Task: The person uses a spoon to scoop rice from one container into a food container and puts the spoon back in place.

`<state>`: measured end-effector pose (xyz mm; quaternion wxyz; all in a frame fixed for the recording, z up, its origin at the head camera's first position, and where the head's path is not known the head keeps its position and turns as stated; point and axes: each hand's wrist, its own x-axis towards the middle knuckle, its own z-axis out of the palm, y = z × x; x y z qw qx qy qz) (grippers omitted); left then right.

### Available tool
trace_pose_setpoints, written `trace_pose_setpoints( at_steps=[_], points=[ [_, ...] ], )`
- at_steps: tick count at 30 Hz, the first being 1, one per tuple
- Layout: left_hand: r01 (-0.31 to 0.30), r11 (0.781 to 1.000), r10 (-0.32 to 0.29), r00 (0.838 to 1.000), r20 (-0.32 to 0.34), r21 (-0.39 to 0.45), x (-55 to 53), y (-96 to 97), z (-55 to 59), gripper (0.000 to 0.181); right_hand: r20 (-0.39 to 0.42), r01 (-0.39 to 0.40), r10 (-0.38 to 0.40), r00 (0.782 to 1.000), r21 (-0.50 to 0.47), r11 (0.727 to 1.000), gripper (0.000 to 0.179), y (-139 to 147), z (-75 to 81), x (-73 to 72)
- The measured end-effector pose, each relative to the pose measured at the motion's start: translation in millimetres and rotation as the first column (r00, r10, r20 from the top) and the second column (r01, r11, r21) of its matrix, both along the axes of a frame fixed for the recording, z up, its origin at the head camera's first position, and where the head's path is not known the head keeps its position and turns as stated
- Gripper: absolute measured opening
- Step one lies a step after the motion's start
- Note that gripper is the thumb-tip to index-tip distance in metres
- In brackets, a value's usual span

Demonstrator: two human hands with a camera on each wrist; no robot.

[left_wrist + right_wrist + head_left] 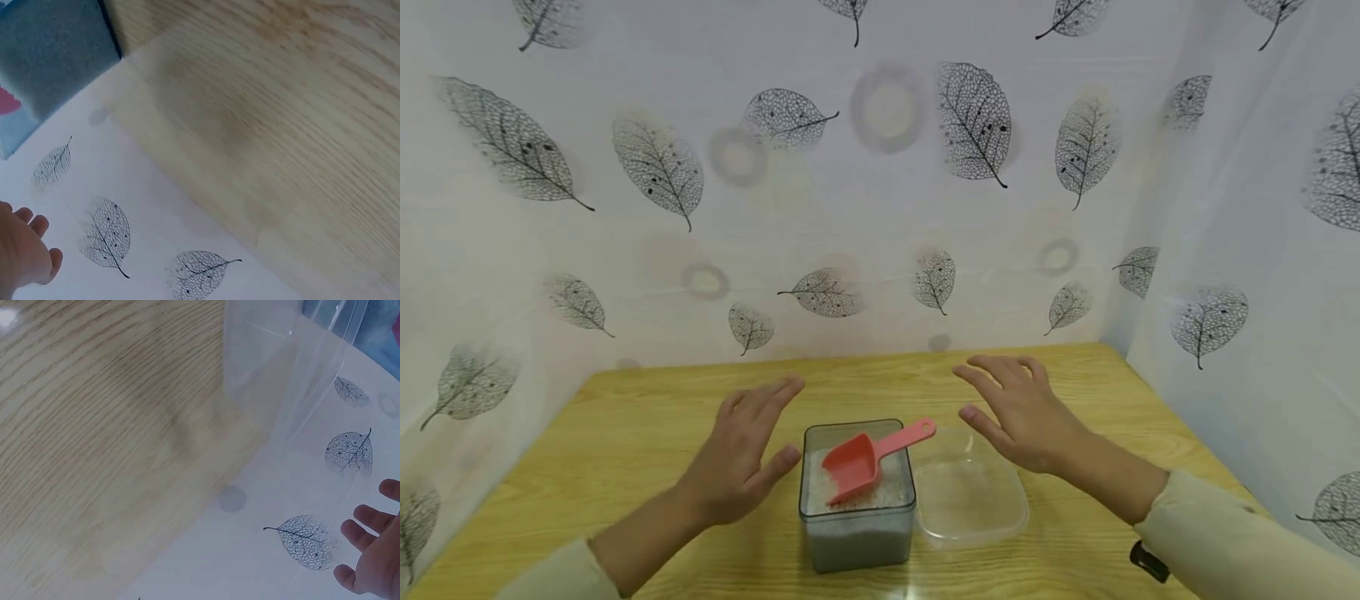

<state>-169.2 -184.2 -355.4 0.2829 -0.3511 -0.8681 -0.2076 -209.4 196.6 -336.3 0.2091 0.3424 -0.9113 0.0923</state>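
A grey-tinted clear square container (859,537) stands on the table, holding white grains. Across its top lies a red scoop (857,467), its pink handle reaching over the right rim. Beside it on the right is a clear plastic container (973,500), apparently bare inside. My left hand (741,454) hovers left of the grain container, fingers extended and apart from it. Above and behind the clear container, my right hand (1018,412) is raised with fingers spread, holding nothing. Parts of the left hand (25,250) and right hand (378,550) show at the wrist views' edges.
The wood-grain table (662,425) carries both containers near its front middle. A pale leaf-patterned curtain (880,217) hangs behind it and along both sides. A dark object (1148,561) sits by the right sleeve (1225,533).
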Motion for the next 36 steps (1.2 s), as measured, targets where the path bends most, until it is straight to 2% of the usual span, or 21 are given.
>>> trace_pose_setpoints(
  at_steps=[6, 8, 11, 14, 16, 19, 22, 25, 30, 32, 36],
  points=[
    [0.030, 0.999, -0.032, 0.998, -0.058, -0.027, 5.6, 5.5, -7.0, 0.076, -0.047, -0.057, 0.058, 0.997, 0.008, 0.998, 0.051, -12, 4.1, 7.1],
    [0.030, 0.999, -0.032, 0.997, -0.071, -0.028, 6.7, 5.7, -13.2, 0.085, -0.059, -0.077, 0.077, 0.995, 0.010, 0.997, 0.051, -16, 4.6, 9.2],
    [0.023, 0.999, -0.024, 0.998, -0.057, -0.027, 9.3, 4.7, -27.1, 0.097, -0.075, -0.100, 0.101, 0.992, 0.015, 0.995, 0.051, -21, 5.2, 12.3],
    [0.015, 0.998, -0.016, 1.000, -0.010, -0.055, 11.5, 3.9, -43.3, 0.106, -0.089, -0.114, 0.115, 0.989, 0.016, 0.993, 0.051, -25, 4.5, 14.5],
    [0.035, 0.997, -0.032, 0.999, 0.041, -0.070, 12.0, 4.4, -52.9, 0.110, -0.093, -0.126, 0.126, 0.988, 0.010, 0.992, 0.051, -27, 3.9, 15.6],
    [0.080, 0.994, -0.069, 0.988, 0.141, -0.077, 11.5, 5.7, -62.9, 0.109, -0.099, -0.149, 0.148, 0.984, -0.003, 0.989, 0.050, -32, 2.5, 16.9],
    [0.113, 0.992, -0.098, 0.969, 0.225, -0.054, 9.2, 7.2, -65.8, 0.105, -0.118, -0.176, 0.172, 0.978, -0.020, 0.984, 0.048, -37, -0.1, 17.2],
    [0.127, 0.992, -0.117, 0.958, 0.261, -0.023, 8.3, 8.3, -65.7, 0.102, -0.167, -0.206, 0.196, 0.966, -0.043, 0.978, 0.046, -42, -6.2, 16.4],
    [0.120, 0.992, -0.121, 0.940, 0.320, 0.024, 8.4, 11.0, -67.6, 0.098, -0.240, -0.266, 0.232, 0.943, -0.122, 0.956, 0.062, -47, -25.6, 15.4],
    [0.105, 0.994, -0.112, 0.931, 0.347, 0.039, 8.7, 12.2, -67.6, 0.098, -0.221, -0.272, 0.236, 0.946, -0.145, 0.951, 0.067, -45, -34.5, 14.7],
    [0.078, 0.995, -0.093, 0.925, 0.369, 0.056, 8.9, 12.5, -68.9, 0.100, -0.126, -0.254, 0.238, 0.963, -0.131, 0.958, 0.071, -37, -50.6, 12.2]
  ],
)
